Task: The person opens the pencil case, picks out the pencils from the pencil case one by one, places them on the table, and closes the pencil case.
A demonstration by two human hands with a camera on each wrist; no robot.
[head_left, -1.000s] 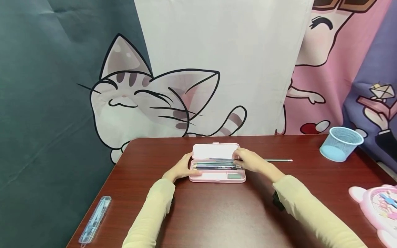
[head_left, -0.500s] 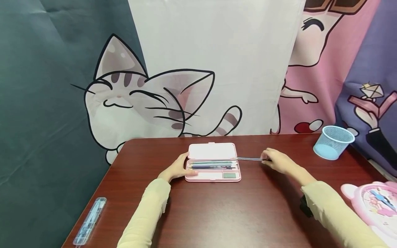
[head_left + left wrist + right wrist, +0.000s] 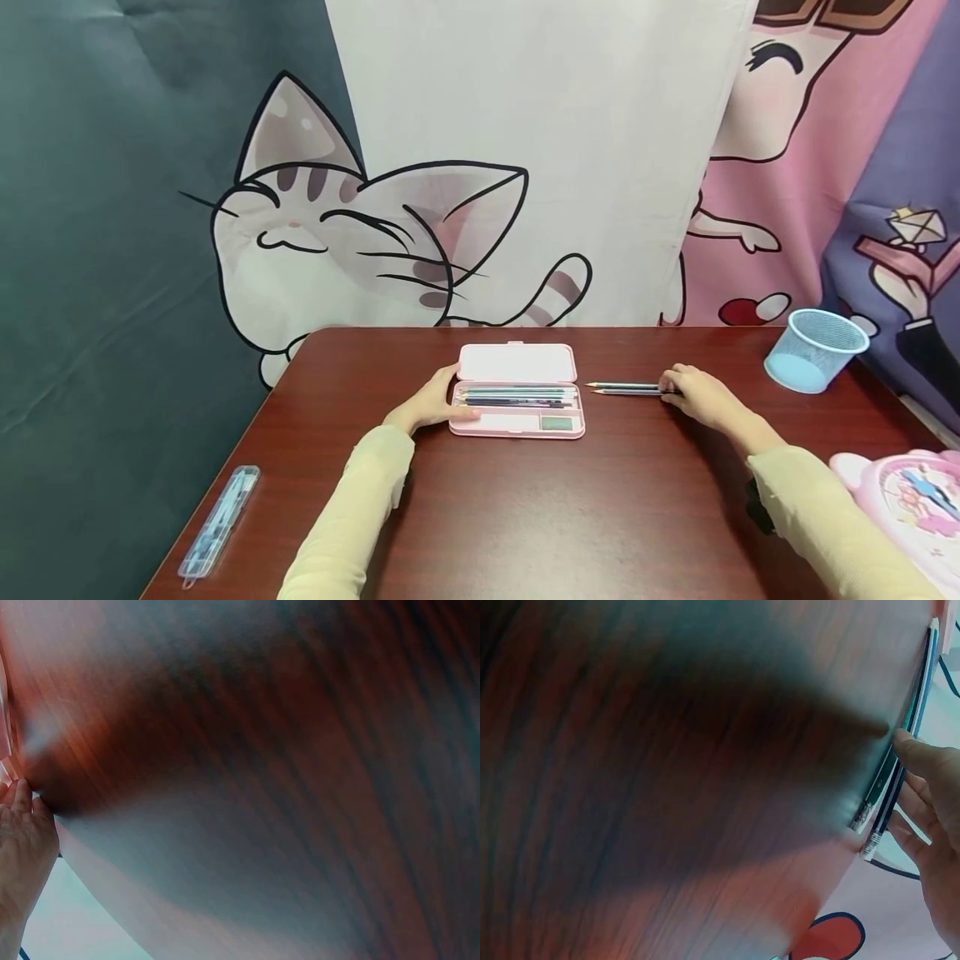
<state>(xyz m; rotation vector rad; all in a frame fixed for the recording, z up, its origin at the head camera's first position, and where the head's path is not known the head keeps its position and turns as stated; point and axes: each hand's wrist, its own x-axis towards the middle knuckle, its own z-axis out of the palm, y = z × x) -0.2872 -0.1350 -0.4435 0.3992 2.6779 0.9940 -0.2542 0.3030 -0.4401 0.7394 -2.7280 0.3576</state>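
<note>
Bearings are taken from the head view, with the pink pencil case (image 3: 517, 436) as dial centre and twelve o'clock at the table's far side. The case sits on the dark wood table (image 3: 510, 517), its lid (image 3: 517, 363) laid back toward twelve. A row of pencils (image 3: 517, 397) occupies its rear compartment, and a grey-green block (image 3: 557, 423) sits at the front, toward four o'clock. The left hand (image 3: 427, 404) is at nine o'clock, thumb and fingers spread apart, the thumb resting over the front compartment and the fingers against the case's end. The right hand (image 3: 701, 396) is at three o'clock, thumb and fingers closed in a pinch on a navy pencil (image 3: 891, 799). A green pencil (image 3: 877, 786) lies just beside it, nearly parallel; whether the hand also touches this one cannot be told. Both sharpened tips point toward nine o'clock, near the case but apart from it; the ferrule ends project past the hand. A light blue mesh basket (image 3: 816, 350) stands well apart, slightly above three o'clock. A pink eared clock (image 3: 911, 508), cut off by the frame, is between three and four. A narrow clear plastic box (image 3: 220, 525), contents indistinct, lies between eight and nine. A cartoon cat backdrop (image 3: 300, 283) hangs behind, toward eleven. The left wrist view shows mostly table, with the hand at its edge.
</note>
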